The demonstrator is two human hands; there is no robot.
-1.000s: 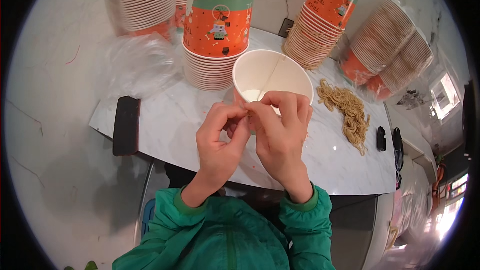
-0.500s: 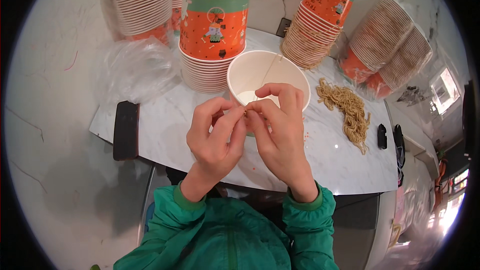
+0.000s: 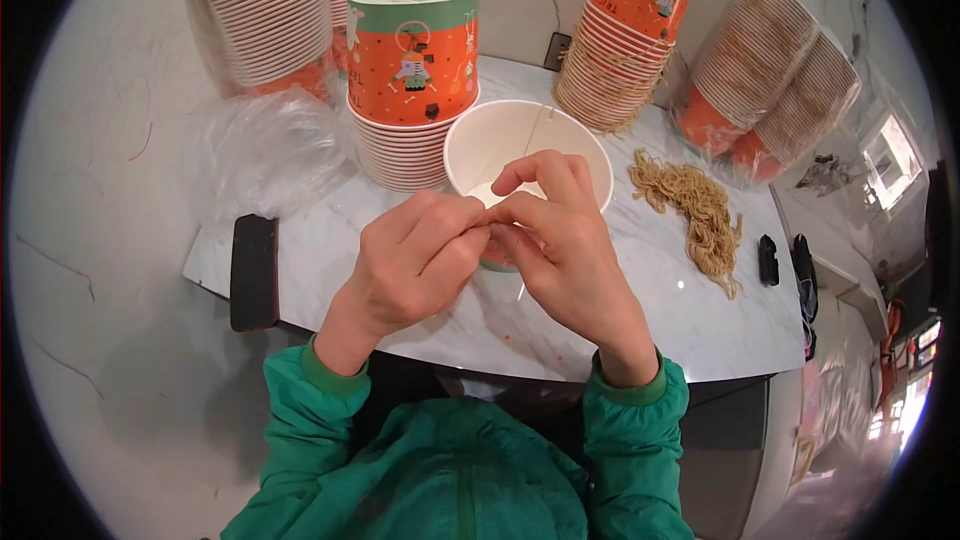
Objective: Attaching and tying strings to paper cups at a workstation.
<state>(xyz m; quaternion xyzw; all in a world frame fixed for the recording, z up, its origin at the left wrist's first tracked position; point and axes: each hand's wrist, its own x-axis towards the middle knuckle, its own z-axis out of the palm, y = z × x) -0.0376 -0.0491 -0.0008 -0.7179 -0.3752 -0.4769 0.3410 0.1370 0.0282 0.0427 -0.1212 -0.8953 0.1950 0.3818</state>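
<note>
My left hand [image 3: 415,258] and my right hand [image 3: 572,240] meet fingertip to fingertip over the near rim of a white-lined paper bucket [image 3: 485,128]. Both are pinched closed on a thin tan string, whose end my fingers hide. From the far rim the string [image 3: 534,132] runs down inside the bucket toward my hands. The bucket stands upright with its opening toward me; my hands cover most of its front. My left hand's back is turned up, and my right index finger arches above the pinch.
Behind the bucket stands an upside-down stack of orange and green paper buckets [image 3: 412,60]. Another stack [image 3: 618,50] has tan strings round its rims. Bagged stacks [image 3: 745,60] lean at the right. A tan string pile [image 3: 690,215], black phone-like slab [image 3: 254,273] and clear plastic bag [image 3: 270,145] lie around.
My left hand has rolled over, its knuckles now turned up and its wrist further left. The fingertips stay together. The whole view has shifted slightly.
</note>
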